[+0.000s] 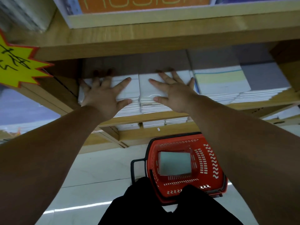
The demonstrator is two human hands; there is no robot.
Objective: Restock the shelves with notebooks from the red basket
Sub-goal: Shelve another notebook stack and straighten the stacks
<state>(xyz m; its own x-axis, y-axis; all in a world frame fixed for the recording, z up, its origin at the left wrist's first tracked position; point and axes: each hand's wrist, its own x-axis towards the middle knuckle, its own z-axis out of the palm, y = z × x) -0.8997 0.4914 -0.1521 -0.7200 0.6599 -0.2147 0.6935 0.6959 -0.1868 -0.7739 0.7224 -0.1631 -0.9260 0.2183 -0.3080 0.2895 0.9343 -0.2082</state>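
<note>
Both hands lie flat and spread, gripping nothing; left hand [103, 95] palm-down on the left stack [128, 90] of white notebooks, right hand [172, 93] palm-down on the right stack [146, 88] just beside it; fingers straight, tips reaching toward the dark back of the wooden shelf [162, 116].

Stacks sit side by side, touching, their front edges near the shelf lip; covers smooth and pale, slightly glossy, so I judge them slippery against each other; a pile would likely fan or slide if pushed from the top alone.

Each notebook thin, flat, rectangular, probably bendy alone; together they should be stiff and fairly heavy. Best hold, I think: both long edges pinched, or thumb on top with fingers beneath, several at a time; squaring is better done against the spines and front edges.

Red basket [212, 161] on the pale glossy floor [97, 168] below, hard plastic with slotted walls; one pale teal notebook [175, 163] lies flat inside, whether more lie beneath it I cannot tell.

Yellow star-shaped tag [17, 65] fixed to the shelf frame at left; grain of the wood looks like laminate.
</note>
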